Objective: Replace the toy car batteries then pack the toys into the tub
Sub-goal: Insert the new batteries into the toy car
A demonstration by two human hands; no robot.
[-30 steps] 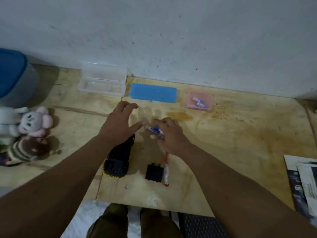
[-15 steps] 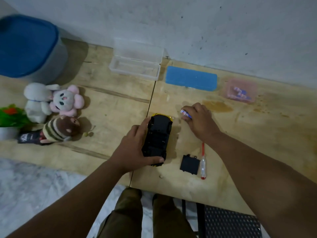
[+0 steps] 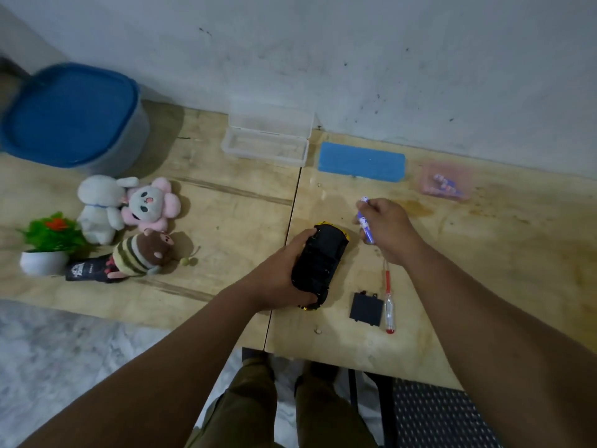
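Fresh batteries head for an upturned toy car
Left hand (image 3: 277, 282) grips the toy car (image 3: 319, 263); right hand (image 3: 386, 231) pinches batteries (image 3: 365, 221), apparently next seated in its open bay.

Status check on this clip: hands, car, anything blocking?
Left hand gripping toy car, underside up. Right hand holding batteries. Battery cover off beside screwdriver. Nothing blocking.

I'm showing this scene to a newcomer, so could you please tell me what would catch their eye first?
Centre stage, the left hand grips an upturned black toy car while the right hand holds blue batteries beside it. At far left, plush toys lie in front of a blue-lidded tub.
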